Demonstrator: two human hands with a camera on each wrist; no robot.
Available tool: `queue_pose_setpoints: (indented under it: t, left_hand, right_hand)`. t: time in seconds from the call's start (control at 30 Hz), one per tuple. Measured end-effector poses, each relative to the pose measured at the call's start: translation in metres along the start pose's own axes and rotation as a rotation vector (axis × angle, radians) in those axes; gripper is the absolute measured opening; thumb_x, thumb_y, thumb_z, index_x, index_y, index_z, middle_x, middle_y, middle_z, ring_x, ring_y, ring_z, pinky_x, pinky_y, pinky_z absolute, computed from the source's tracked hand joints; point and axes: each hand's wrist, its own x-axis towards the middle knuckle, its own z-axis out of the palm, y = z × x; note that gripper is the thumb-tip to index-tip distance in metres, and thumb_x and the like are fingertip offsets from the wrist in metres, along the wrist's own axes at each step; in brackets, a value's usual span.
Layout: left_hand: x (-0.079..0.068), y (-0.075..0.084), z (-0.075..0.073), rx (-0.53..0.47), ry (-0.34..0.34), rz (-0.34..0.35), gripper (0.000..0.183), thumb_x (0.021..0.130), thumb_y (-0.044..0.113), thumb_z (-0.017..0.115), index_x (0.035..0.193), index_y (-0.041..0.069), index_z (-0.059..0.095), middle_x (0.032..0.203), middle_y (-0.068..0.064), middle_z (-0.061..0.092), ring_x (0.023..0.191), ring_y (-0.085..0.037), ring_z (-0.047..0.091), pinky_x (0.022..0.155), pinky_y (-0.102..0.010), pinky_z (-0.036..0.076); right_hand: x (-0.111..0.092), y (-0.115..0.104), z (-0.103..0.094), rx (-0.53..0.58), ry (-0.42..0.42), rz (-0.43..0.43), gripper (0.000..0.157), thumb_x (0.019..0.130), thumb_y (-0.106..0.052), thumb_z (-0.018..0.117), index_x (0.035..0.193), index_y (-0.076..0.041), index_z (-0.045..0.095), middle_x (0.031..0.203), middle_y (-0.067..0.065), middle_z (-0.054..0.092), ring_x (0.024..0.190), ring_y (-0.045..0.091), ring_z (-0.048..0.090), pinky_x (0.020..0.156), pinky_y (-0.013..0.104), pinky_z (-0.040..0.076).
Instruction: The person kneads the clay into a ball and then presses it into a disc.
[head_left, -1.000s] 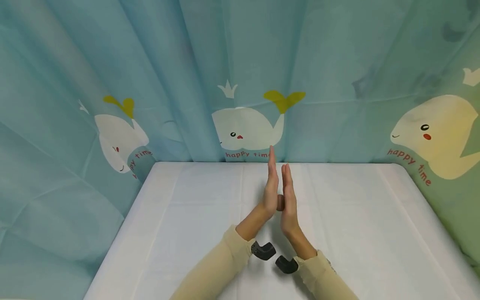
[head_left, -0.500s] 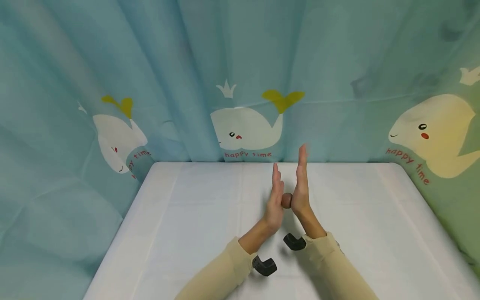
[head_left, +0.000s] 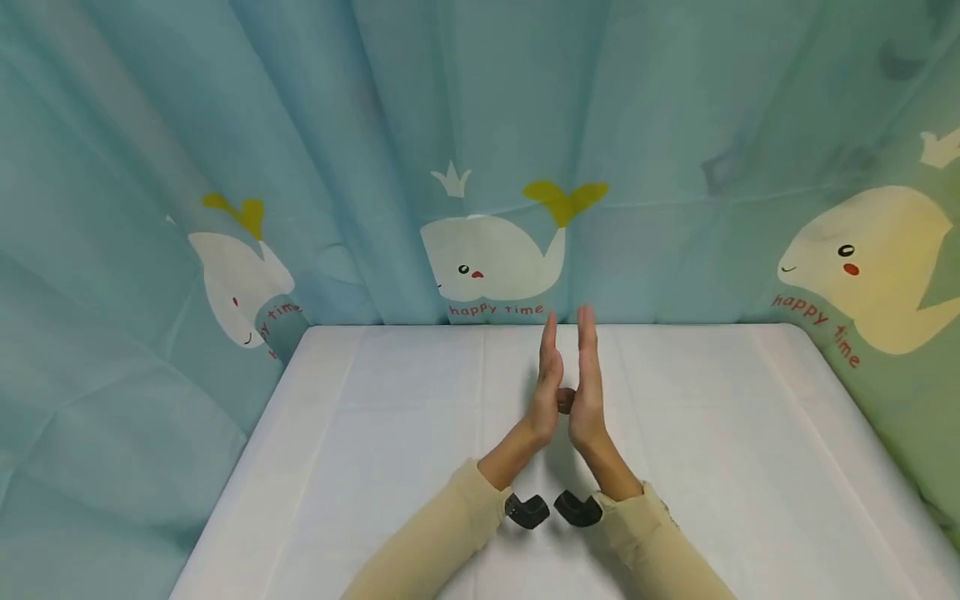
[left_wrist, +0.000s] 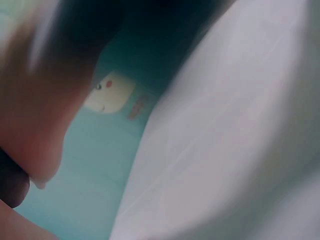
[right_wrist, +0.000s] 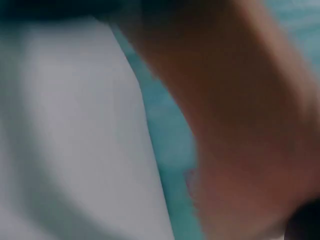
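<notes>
A small, brown, rounded lump (head_left: 566, 400) is pressed between my two upright palms above the white table. My left hand (head_left: 545, 392) lies against its left side with fingers straight and pointing away from me. On the other side, the flat palm of my right hand (head_left: 590, 387) touches it, fingers also straight. The palms face each other with a narrow gap, nearly level. In the left wrist view the dark lump (left_wrist: 12, 185) shows at the left edge between skin surfaces. A dark rounded shape (right_wrist: 305, 222) sits at the lower right of the right wrist view, blurred.
The white table (head_left: 390, 400) reaches back to a blue-green curtain (head_left: 675, 250) printed with whales. Black wrist cameras, the left device (head_left: 527, 511) and the right device (head_left: 578, 508), sit close together below the hands. Beige sleeves (head_left: 442, 533) cover the forearms.
The hands slide back and forth against each other: left ahead at first, then right ahead with the lump showing more, now nearly level. The lump shifts slightly sideways with them.
</notes>
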Motion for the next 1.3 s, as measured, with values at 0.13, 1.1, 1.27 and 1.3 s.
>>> queue_pose_setpoints:
  t: [0.13,1.1,1.27,1.3]
  left_hand:
    - [-0.014,0.003,0.011,-0.091,-0.025,-0.047,0.063,0.111,0.046,0.011,0.166,0.022,-0.010,0.168,-0.003,0.003,0.084,-0.013,0.040,0.078,-0.021,0.034]
    - [-0.001,0.029,0.004,-0.053,0.001,0.050,0.070,0.111,0.051,0.009,0.164,0.010,-0.010,0.172,-0.005,-0.010,0.157,-0.018,-0.010,0.125,-0.048,-0.004]
    - [0.011,0.012,-0.007,0.013,0.040,0.012,0.065,0.112,0.044,0.011,0.166,0.012,-0.006,0.173,-0.004,-0.008,0.157,-0.020,-0.008,0.124,-0.050,-0.002]
    - [0.010,0.008,-0.007,0.011,0.039,-0.011,0.064,0.112,0.044,0.011,0.166,0.014,-0.005,0.173,-0.003,-0.008,0.157,-0.019,-0.008,0.124,-0.051,-0.001]
  right_hand:
    - [0.021,0.011,-0.016,-0.046,0.049,-0.035,0.057,0.111,-0.033,0.018,0.167,-0.024,0.010,0.173,-0.006,0.005,0.157,0.013,-0.001,0.124,0.040,0.001]
    - [-0.011,0.030,-0.008,0.122,-0.061,0.055,0.055,0.113,-0.030,0.012,0.167,-0.019,0.005,0.173,0.001,0.002,0.158,0.017,-0.001,0.118,0.022,0.015]
    - [-0.022,0.008,0.006,0.115,-0.110,0.058,0.058,0.112,-0.036,0.012,0.167,-0.019,0.005,0.173,0.001,0.004,0.158,0.019,0.000,0.121,0.027,0.011]
    - [-0.020,0.003,0.007,0.102,-0.112,0.047,0.058,0.112,-0.037,0.013,0.167,-0.020,0.006,0.173,0.000,0.004,0.158,0.019,-0.001,0.123,0.032,0.008]
